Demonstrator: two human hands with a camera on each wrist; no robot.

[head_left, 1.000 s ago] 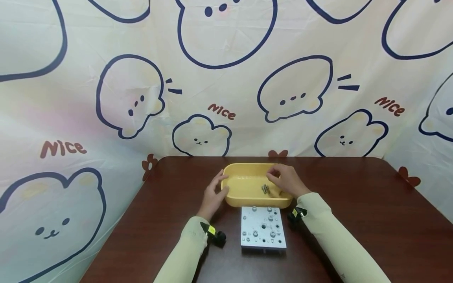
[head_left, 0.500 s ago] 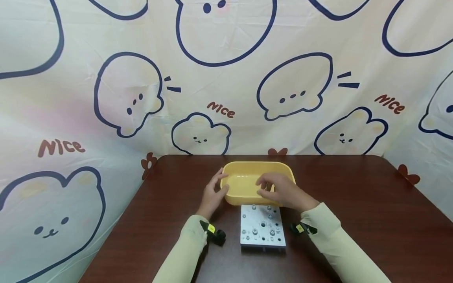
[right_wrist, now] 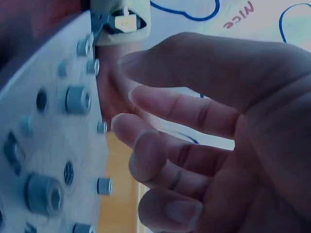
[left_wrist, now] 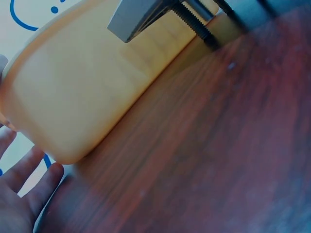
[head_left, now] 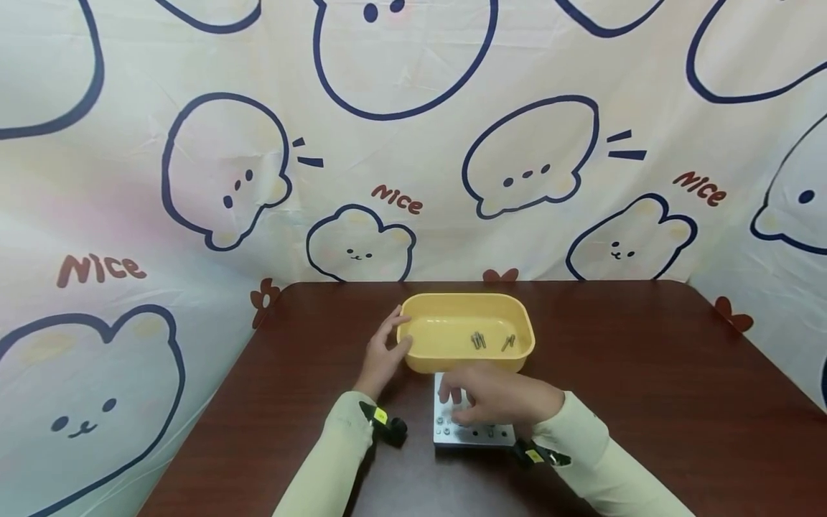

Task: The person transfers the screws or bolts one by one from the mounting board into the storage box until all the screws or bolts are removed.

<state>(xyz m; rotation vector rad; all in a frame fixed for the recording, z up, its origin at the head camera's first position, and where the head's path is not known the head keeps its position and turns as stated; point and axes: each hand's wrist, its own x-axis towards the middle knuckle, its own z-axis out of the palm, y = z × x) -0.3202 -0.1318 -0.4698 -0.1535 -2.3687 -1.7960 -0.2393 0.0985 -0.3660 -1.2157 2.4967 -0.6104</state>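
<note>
My left hand holds the left end of the yellow tray, its fingertips at the rim. In the left wrist view its lower fingers spread beside the tray's corner. Several screws lie inside the tray. My right hand is over the metal plate, fingers bent, covering much of it in the head view. Socket-head screws stand in the plate. Thumb and forefinger are close together in the right wrist view; I cannot tell whether a screw is pinched there.
The plate sits on the brown table right in front of the tray. Threaded screw ends stick out beneath the plate. A cartoon-printed curtain surrounds the table at the back and sides.
My right hand has come out of the tray, moving toward me to over the metal plate. The screws in the tray are uncovered now. The left hand stays at the tray's left end.
</note>
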